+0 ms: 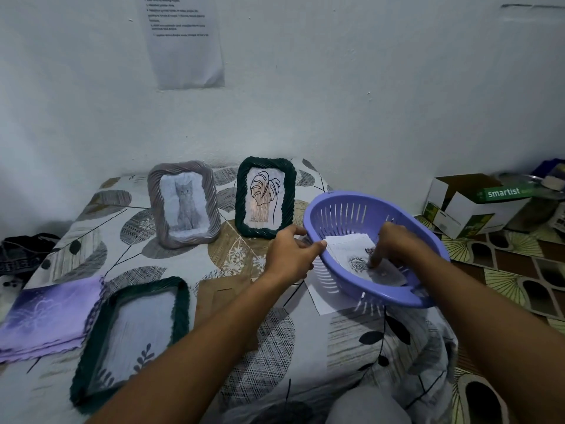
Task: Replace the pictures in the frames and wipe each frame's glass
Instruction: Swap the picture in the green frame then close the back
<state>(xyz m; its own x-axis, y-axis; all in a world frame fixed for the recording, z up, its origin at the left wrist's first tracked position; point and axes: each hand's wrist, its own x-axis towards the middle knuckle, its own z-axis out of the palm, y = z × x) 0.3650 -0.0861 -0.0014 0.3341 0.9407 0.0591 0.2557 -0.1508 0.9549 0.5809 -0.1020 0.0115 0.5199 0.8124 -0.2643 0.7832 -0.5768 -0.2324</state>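
My left hand grips the near-left rim of a purple slotted basket, which is tilted toward me. Inside it my right hand has its fingertips pressed on loose paper pictures, one showing a rose. A dark green frame lies flat and empty in front of me at the left, with its brown backing board beside it. Two frames stand at the back: a grey one with a cat picture and a dark green one with a leaf drawing. A folded purple cloth lies at the far left.
The work surface is covered with a leaf-patterned sheet. A sheet of white paper lies under the basket. A white cardboard box sits on the floor at the right. A printed page hangs on the wall. Dark fabric lies at the left edge.
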